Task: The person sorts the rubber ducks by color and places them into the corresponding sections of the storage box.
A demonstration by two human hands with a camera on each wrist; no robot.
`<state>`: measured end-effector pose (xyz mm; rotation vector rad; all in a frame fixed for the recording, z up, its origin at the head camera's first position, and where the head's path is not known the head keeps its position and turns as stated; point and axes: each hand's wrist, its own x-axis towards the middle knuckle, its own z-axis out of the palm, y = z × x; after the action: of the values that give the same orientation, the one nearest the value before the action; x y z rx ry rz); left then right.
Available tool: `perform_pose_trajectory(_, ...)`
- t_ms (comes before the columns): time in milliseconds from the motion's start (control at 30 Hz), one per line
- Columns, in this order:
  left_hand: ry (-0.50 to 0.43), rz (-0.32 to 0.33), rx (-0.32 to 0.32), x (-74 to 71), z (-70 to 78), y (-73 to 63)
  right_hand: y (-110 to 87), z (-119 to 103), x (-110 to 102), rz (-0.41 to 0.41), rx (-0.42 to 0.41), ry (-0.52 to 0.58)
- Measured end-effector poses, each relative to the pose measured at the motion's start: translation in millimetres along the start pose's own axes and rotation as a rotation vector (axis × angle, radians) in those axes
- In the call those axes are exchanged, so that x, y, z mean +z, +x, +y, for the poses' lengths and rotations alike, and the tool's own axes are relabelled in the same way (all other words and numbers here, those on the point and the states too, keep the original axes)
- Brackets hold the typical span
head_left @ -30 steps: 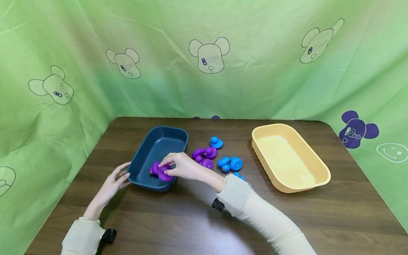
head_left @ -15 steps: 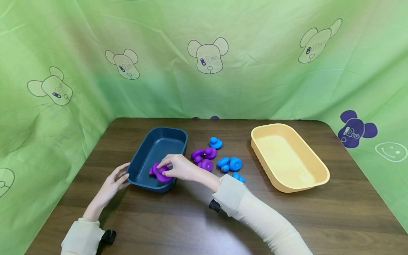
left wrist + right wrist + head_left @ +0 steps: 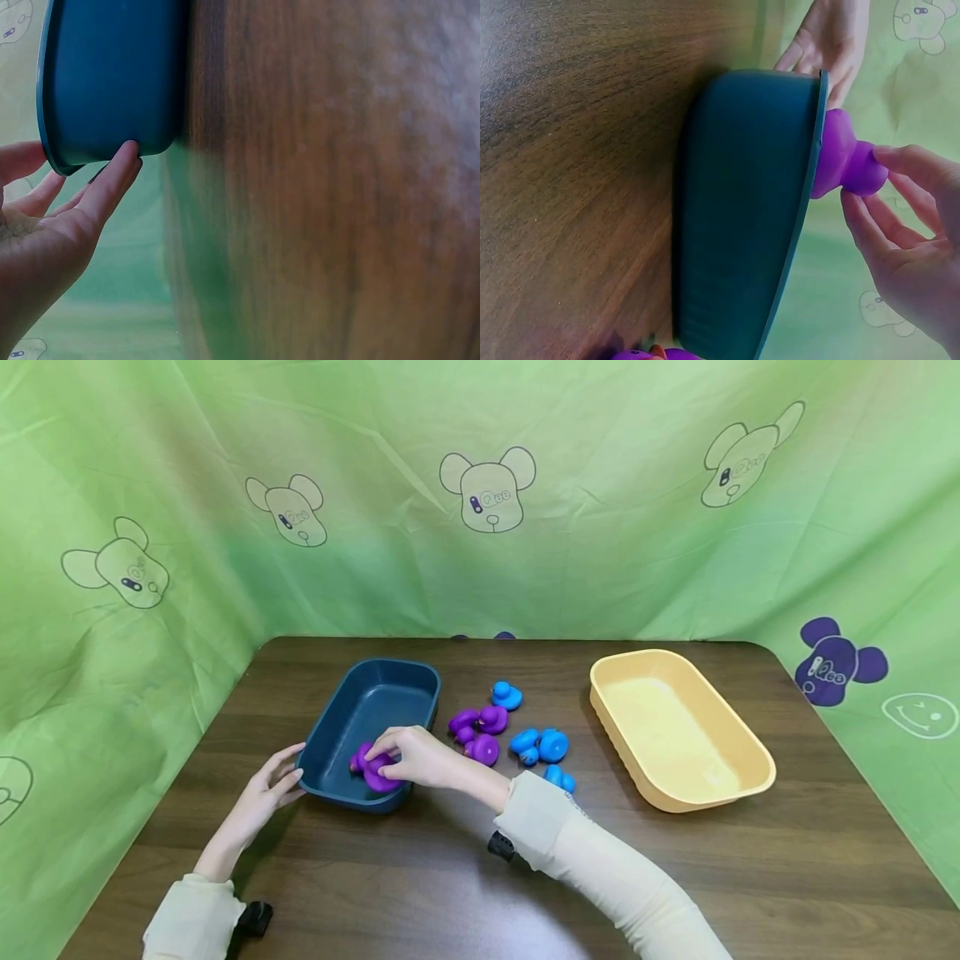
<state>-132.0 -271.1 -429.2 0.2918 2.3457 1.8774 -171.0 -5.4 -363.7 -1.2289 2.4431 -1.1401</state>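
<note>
The right hand [image 3: 420,756] pinches a purple duck [image 3: 836,150] between thumb and fingertips by its rounded narrow end, the wider part dipping behind the rim of the dark blue tray [image 3: 393,693]. From the head view I cannot tell whether the second purple lump beside it belongs to this duck. It looks light, smooth and slightly yielding, probably soft vinyl, so a gentle pinch at the neck should suit; squeezing a round end could let it slip. Breakage seems unlikely.

The left hand [image 3: 258,793] rests spread, relaxed fingers against the tray's near-left corner. The tray seems stiff, light plastic, apt to slide if nudged; its lip gives the best hold.

Beyond, on the bench [image 3: 420,885], lie other purple ducks [image 3: 492,720], then blue ducks [image 3: 553,745], and farther right the yellow tray [image 3: 675,752].
</note>
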Motion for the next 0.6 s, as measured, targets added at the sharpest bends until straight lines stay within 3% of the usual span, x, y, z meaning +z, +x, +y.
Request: perform_pose_trajectory(600, -0.028, -0.006, 0.021, -0.8, -1.5, 1.0, -8.6, -0.5, -6.6, -0.014, -0.007, 0.018)
